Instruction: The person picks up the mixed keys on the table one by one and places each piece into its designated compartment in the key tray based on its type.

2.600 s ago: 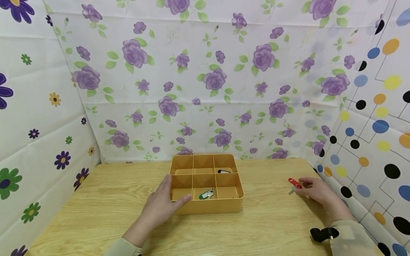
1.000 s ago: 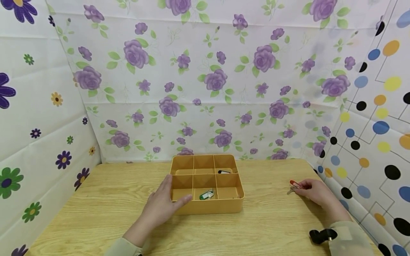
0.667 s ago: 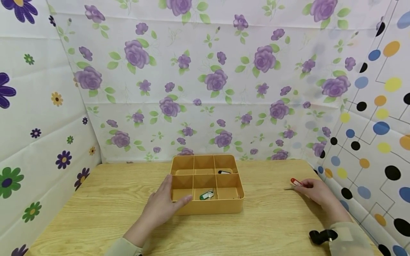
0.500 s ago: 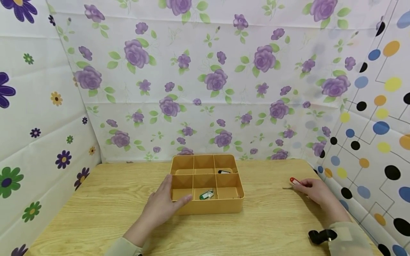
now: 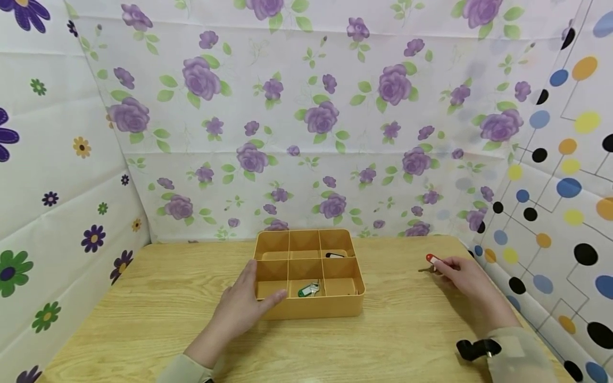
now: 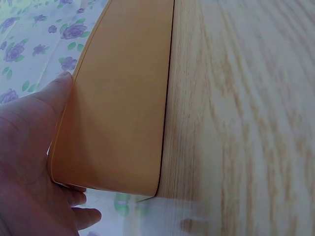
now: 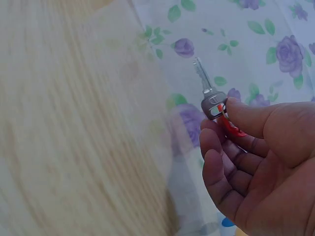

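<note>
My right hand (image 5: 466, 276) pinches a key (image 7: 213, 104) with a red key tag (image 5: 430, 258), between thumb and fingers, at the right of the table. In the right wrist view the key's blade points up and away from the fingertips, and part of the red tag is hidden by the hand. At the left front corner of a tan six-compartment box (image 5: 316, 307), my left hand (image 5: 234, 309) rests with straight fingers along the side and the thumb over the front rim. A green-tagged key (image 5: 305, 291) lies in the front middle compartment, a black key tag (image 5: 335, 256) in the back right one.
The wooden table (image 5: 402, 330) is bounded at the back by a purple-rose cloth (image 5: 297, 175). A dotted cloth (image 5: 551, 213) hangs at the right and a daisy cloth (image 5: 67, 175) at the left. A small item shows at the bottom of the front right compartment.
My right hand has taken up the red-tagged key and turned it in its fingers. It has since moved slightly back and left. The left hand and box stay put.
</note>
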Tool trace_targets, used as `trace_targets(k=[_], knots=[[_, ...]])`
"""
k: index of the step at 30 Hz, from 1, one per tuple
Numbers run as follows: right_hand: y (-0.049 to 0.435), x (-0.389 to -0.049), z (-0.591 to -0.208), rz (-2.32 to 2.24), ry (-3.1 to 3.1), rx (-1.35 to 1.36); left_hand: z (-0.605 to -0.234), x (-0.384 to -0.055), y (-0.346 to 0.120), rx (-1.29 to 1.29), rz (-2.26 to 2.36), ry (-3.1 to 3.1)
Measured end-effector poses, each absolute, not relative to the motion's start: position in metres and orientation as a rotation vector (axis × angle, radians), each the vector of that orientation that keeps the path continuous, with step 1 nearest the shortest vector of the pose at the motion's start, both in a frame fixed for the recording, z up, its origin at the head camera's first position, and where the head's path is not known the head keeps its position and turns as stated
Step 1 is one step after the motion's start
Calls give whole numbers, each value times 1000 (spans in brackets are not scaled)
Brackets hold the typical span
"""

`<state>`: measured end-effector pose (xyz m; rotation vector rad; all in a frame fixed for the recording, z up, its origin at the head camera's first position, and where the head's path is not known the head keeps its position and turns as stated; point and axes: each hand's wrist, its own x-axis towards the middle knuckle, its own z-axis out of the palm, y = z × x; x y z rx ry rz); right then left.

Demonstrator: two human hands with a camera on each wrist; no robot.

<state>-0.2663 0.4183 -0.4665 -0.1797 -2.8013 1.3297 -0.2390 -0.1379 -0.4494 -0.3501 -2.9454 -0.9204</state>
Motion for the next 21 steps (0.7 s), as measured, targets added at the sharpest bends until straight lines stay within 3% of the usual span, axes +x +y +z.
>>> trace_targets(k=[21], knots=[[390, -257, -435, 1557, -2600, -127, -449, -239, -137, -339, -934, -2946]])
